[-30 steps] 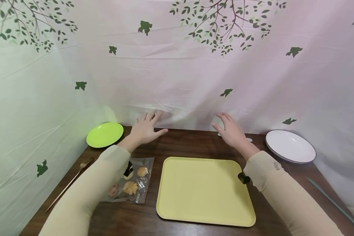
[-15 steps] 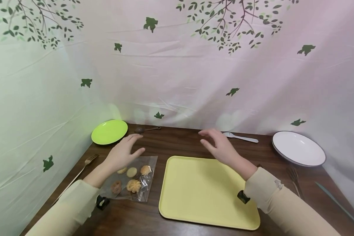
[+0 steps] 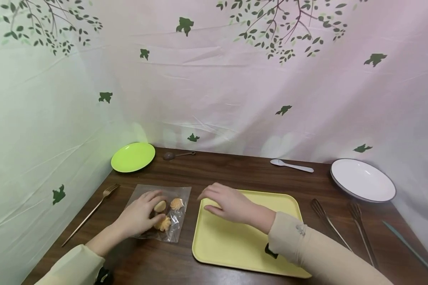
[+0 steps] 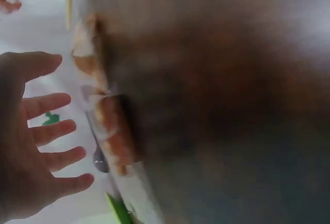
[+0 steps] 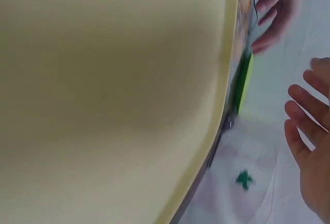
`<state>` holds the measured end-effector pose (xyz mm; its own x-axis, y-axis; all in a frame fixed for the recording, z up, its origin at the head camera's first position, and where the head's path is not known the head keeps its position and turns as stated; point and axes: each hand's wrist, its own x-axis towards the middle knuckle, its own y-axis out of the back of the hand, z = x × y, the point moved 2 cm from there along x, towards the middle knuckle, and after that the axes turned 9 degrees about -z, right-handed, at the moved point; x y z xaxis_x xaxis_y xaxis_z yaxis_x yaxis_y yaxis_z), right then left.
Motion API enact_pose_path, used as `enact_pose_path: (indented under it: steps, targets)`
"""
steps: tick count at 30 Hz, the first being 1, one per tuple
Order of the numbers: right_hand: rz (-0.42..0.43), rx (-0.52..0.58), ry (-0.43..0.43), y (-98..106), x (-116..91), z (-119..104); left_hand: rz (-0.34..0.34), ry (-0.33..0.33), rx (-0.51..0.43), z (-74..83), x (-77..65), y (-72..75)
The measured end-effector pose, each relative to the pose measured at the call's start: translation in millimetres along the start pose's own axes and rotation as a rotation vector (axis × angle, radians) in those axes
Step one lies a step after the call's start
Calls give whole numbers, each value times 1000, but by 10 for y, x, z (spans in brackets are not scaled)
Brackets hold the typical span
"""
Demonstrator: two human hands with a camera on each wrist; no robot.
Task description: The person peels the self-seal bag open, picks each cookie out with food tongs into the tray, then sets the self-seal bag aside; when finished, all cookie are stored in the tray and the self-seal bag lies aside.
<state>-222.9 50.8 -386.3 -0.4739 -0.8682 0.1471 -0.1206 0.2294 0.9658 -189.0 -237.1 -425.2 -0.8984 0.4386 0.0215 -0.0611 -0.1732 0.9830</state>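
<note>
A clear plastic bag of cookies lies on the table at left, with a swirled cookie showing through it. My left hand hovers low over the bag, fingers spread and slightly bent, hiding its left part. In the left wrist view those fingers are apart, with nothing between them and the thumb. My right hand is in the air above the far left part of the yellow tray, nearest the bag. Seen from the right wrist, its fingers are loosely bent and hold nothing.
Behind the bag are a green plate and a dark spoon; a gold fork lies left. A pale knife lies at the back. At right are a white plate, a whisk, a fork and a blue-green stick.
Both hands have come back from the rear of the table and lowered. The left has moved over the cookie bag, and the right has moved left above the tray.
</note>
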Motion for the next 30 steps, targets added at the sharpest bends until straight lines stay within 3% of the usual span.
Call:
enact_pose_path:
  steps: [4,9,15,30]
  targets:
    - [-91,-78,105,-139,184,-170,-62,-14,-5,0,-57,-92]
    - [-182,-202,242,-354,358,-361,-86,-37,-51,-17,-98,-182]
    - [-217,-284,335,-513,517,-535,-142,-64,-100,-10,-147,-197]
    - [-216,-333,307,-669,575,-598,-206,-107,-166,-47,-146,-255]
